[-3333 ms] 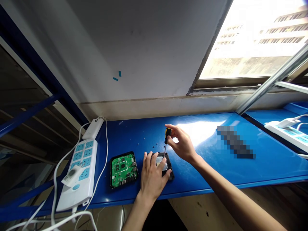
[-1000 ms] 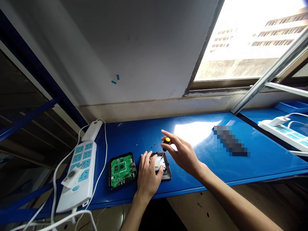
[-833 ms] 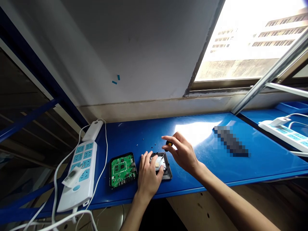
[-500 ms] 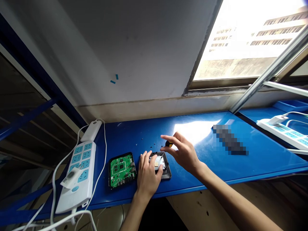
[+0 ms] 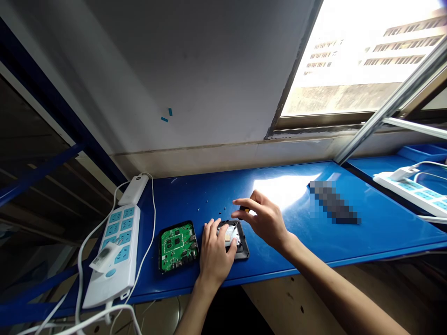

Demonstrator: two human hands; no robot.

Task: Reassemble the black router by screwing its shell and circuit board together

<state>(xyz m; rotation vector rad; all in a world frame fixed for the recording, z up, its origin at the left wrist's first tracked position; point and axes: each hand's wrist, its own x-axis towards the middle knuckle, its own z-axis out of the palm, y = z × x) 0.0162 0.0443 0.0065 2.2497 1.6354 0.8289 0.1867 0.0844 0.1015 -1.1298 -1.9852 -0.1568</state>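
Note:
My right hand (image 5: pixel 263 215) pinches the short black-and-yellow handle of a screwdriver (image 5: pixel 245 210) between fingertips and thumb. Its thin shaft slants down to the upper part of a black plastic cover (image 5: pixel 243 253), which has a silvery plate (image 5: pixel 232 234) inside. Over the left side of this cover lies my left hand (image 5: pixel 215 249), its fingers and thumb bent around the plate and holding the cover on the table. Left of that hand sits an open black case with a green circuit board (image 5: pixel 177 246). What the screwdriver tip touches is too small to make out.
Several tiny screws (image 5: pixel 220 212) lie on the blue table (image 5: pixel 279 246) beyond the cover. A white power strip (image 5: pixel 115 251) with cables stands at the left. Farther right lies a dark, pixelated object (image 5: pixel 333 203); another power strip (image 5: pixel 412 188) is beyond the metal post.
The fingers of my right hand have shifted slightly around the screwdriver handle, now lower on it. My left hand and the cover stay in place.

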